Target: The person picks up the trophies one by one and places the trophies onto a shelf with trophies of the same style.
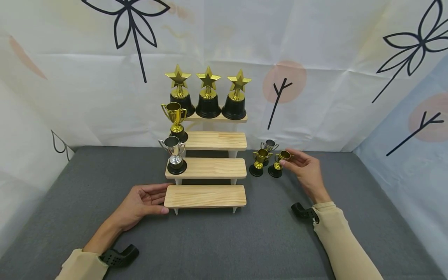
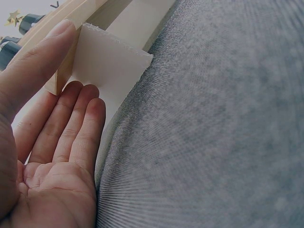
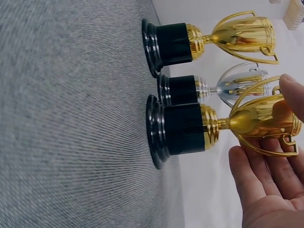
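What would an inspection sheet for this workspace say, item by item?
Surface: grey table, textured.
Job's things: four-step wooden stand; top step, three star trophies; second, gold cup; third, silver cup; lowest step, bare. Right of the stand: two gold cups, one silver.
Clutter: nothing seen.
Hands: left hand touches the lowest step's left end; right hand holds the rightmost gold cup.
Cables: nothing seen.
Surroundings: pale sheets with plant drawings.

grey table [image 1: 210, 249] | tiered wooden stand [image 1: 205, 195] | beside it: two gold cups [image 1: 276, 169], one silver cup [image 1: 269, 144]
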Action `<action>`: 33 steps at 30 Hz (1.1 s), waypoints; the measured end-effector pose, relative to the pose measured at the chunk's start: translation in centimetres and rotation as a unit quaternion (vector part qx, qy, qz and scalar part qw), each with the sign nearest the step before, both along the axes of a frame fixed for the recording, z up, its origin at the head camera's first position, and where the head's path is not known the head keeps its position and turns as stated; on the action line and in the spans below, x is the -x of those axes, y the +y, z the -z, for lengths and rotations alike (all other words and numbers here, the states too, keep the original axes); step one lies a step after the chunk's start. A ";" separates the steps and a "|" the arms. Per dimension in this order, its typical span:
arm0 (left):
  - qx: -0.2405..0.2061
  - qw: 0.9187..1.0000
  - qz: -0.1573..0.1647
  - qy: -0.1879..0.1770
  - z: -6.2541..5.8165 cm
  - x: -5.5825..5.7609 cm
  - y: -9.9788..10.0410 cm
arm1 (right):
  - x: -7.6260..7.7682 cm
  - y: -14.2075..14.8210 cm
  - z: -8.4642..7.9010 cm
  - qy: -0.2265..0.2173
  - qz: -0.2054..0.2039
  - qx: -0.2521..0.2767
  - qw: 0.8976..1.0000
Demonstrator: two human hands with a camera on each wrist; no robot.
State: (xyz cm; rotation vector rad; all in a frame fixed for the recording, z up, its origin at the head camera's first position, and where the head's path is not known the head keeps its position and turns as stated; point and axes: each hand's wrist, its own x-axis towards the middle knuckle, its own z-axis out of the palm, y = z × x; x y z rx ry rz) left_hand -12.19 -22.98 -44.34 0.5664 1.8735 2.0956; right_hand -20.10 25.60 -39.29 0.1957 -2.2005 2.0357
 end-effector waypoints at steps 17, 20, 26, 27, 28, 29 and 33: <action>0.018 1.000 -0.008 0.000 -0.1 0.0 0.1 | 0.0 0.0 0.3 0.003 0.017 -0.073 0.997; 0.020 1.000 -0.008 0.001 -0.1 0.0 0.1 | 0.0 0.0 0.4 0.003 0.019 -0.072 0.997; 0.019 1.000 -0.007 0.001 -0.1 0.0 0.0 | 0.1 0.0 0.5 0.008 0.019 -0.077 0.997; 0.019 1.000 -0.007 0.001 -0.1 0.0 0.0 | 0.1 0.0 0.5 0.010 0.019 -0.077 0.997; 0.018 1.000 -0.008 0.002 -0.1 0.0 0.0 | 0.1 0.0 0.6 0.011 0.019 -0.077 0.997; 0.018 1.000 -0.008 0.003 -0.1 0.0 0.0 | 0.1 0.0 0.6 0.012 0.019 -0.075 0.997; 0.008 1.000 -0.006 0.007 0.0 0.0 0.0 | 0.0 0.0 0.6 0.017 0.021 -0.071 0.997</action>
